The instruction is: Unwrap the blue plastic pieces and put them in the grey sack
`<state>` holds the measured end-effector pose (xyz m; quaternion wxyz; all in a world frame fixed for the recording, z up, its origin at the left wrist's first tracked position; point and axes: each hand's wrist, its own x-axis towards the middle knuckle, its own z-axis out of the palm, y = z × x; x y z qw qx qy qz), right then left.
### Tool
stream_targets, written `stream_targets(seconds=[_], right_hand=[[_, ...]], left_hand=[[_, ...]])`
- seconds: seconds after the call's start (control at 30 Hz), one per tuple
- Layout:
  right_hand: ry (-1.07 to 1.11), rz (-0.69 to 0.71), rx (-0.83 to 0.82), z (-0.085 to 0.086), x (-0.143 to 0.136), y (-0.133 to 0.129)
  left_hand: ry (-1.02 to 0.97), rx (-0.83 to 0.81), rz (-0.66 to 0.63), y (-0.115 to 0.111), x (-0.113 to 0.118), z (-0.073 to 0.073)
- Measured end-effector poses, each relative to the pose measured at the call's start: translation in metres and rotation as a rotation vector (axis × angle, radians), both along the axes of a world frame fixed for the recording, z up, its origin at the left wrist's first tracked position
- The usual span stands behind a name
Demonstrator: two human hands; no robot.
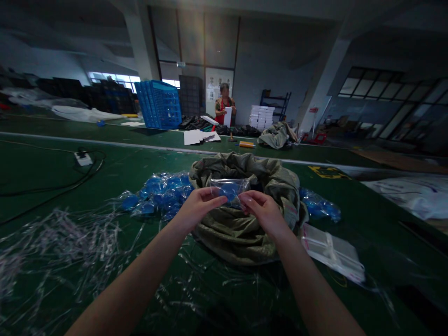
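Note:
Between my two hands, a clear plastic bag (231, 186) with a blue item inside is held up over a green woven sack (238, 228). My left hand (205, 203) pinches the bag's left side, thumb in front. At its lower right, the fingers of my right hand (259, 207) are pressed together on the film. The sack's rim is rolled down into a ring, and its inside is mostly hidden behind the bag. Bagged blue items (161, 191) are heaped left of the sack, and more bagged blue items (320, 205) lie to its right.
Thin clear plastic strips (63, 247) litter the green table at left. A stack of flat clear bags (332, 252) lies at right. A power strip (83, 158) with black cables is further left. Across the table stand a blue crate (159, 105) and a person (224, 105) holding something white.

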<state>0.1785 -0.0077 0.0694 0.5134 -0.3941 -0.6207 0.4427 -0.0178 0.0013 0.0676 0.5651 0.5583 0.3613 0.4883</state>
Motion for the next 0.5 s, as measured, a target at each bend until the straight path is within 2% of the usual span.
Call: stream_targets(seconds=[0.1,0.3,0.5], right_hand=[[-0.065,-0.035,0.056,0.0011,0.0002,-0.0007],[-0.02,-0.068,0.104,0.001,0.0039,0.0002],[-0.021,-0.098,0.153,-0.003,0.0012,0.0008]], left_hand=[[0.034,0.022,-0.011,-0.0012,-0.0003,0.0015],[0.147,0.117,-0.022,-0.0013,-0.0026,0.0047],[0.123,0.073,-0.019,-0.0002,-0.0022,0.004]])
